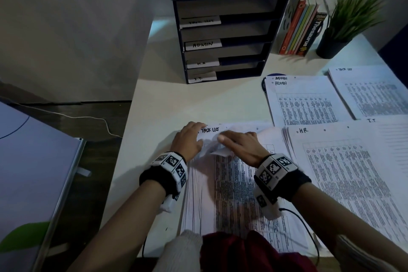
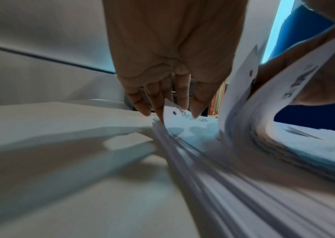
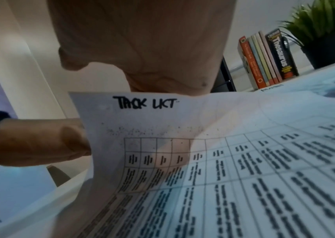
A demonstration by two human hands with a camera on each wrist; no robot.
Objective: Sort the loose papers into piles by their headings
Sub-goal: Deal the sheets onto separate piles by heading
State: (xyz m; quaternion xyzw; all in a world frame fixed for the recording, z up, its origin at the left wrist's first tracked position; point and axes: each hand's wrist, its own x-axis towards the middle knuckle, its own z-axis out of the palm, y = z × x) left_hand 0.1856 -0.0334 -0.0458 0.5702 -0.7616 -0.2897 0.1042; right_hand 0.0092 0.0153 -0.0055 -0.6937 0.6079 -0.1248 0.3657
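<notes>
**Fingers lift one "TASK LIST" sheet off the unsorted stack**

Fingers (image 2: 185, 95) of the left hand (image 1: 187, 140) lie straight, tips pressing the far left corner of the unsorted stack (image 1: 231, 194) at the near desk edge. The right hand (image 1: 242, 147) pinches the top sheet (image 3: 183, 128), curling its upper edge up and back; its heading reads "TASK LIST", as does the page exposed beneath.

To do this well, I judge the left fingertips should hold the lower pages flat while the right peels only a single sheet; the wrist view shows several edges fanned near the curl, so two could lift together. Reading the heading before moving it matters, and this sheet belongs on the TASK LIST pile (image 1: 371, 93) at the far right, well apart from the stack.

The ADMIN pile (image 1: 304, 104) lies beside that one, with the H.R. pile (image 1: 344, 172) just right of the stack and an I.T. pile (image 1: 390, 130) at the frame edge.

The dark file organiser (image 1: 223, 28) stands behind, with slots labelled TASK LIST, ADMIN, H.R. and I.T.; each seems to hold only a grey divider, no papers that I can make out.
</notes>
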